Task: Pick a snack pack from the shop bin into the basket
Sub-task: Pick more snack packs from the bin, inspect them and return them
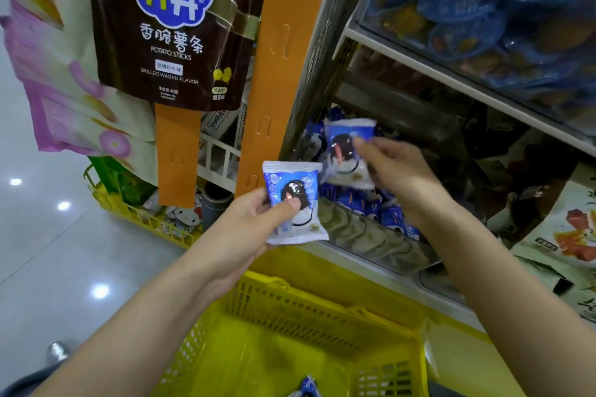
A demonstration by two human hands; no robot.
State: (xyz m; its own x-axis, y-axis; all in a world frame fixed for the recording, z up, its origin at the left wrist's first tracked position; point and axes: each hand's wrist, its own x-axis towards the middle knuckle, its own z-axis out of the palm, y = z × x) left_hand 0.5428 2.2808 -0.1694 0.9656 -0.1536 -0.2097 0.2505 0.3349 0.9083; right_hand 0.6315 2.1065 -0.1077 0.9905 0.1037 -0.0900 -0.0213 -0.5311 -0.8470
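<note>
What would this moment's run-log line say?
left hand: holds snack pack | right hand: pinches second pack over bin | basket: third pack inside | status: held packs not yet dropped

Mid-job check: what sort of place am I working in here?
Likely a snack shop or supermarket aisle: a hanging potato sticks bag, a shelf bin full of blue snack packs, and a yellow shopping basket. The left hand and right hand each hold one.
</note>
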